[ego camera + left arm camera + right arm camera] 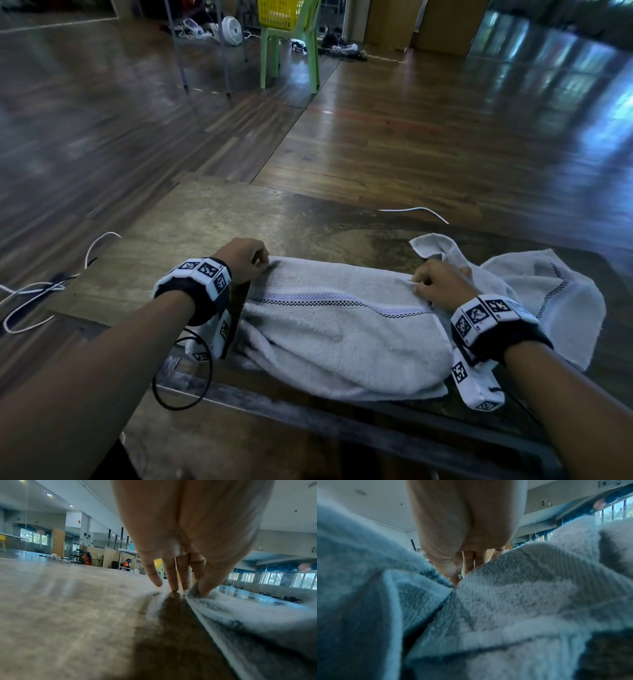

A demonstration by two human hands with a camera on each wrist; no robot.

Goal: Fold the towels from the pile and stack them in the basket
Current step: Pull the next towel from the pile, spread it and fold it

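A white towel (pixel 342 329) with a checked stripe lies folded over on the worn table (pixel 222 219) in front of me. My left hand (pixel 245 258) pinches its far left corner (pixel 195 591) between thumb and fingers. At the far right corner my right hand (pixel 436 282) pinches the same towel, its fingertips half sunk in the cloth (pixel 513 588). A second white towel (pixel 541 291) lies crumpled under and beyond my right wrist. The yellow basket (pixel 279 13) stands on a green chair far across the room.
The green plastic chair (pixel 287 54) stands on the wooden floor beyond the table. White and black cables (pixel 41 287) trail off the table's left side. A white cable (pixel 414 210) lies at the table's far edge. A small fan (pixel 231 29) sits on the floor.
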